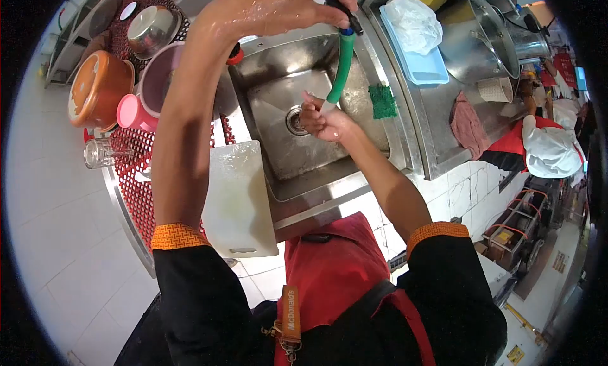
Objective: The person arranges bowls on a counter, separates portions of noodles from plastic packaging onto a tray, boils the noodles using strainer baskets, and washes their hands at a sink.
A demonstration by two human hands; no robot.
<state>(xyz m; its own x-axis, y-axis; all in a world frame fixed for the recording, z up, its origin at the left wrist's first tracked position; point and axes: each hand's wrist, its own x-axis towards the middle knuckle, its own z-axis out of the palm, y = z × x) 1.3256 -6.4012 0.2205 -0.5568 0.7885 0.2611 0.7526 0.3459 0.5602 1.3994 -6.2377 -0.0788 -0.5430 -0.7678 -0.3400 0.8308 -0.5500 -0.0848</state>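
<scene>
At the top of the view my left hand (329, 8) is closed on the black tap (345, 14), thumb and fingers around its upper part. A green hose (342, 65) hangs from the tap into a stainless steel sink (278, 160). Water seems to run from its lower end onto my right hand (324, 120). That hand is held over the drain (295, 120), palm up with the fingers loosely curled, and nothing is visible in it. Both forearms look wet. A green scouring pad (382, 102) lies at the sink's right side.
A white cutting board (237, 201) lies left of the sink. Beyond it are a glass mug (98, 152), a pink mug (134, 113), an orange pot (95, 90) and a steel bowl (151, 30). To the right are a blue tray (430, 75), a large pot (472, 46), a cloth (468, 126) and another person (551, 147).
</scene>
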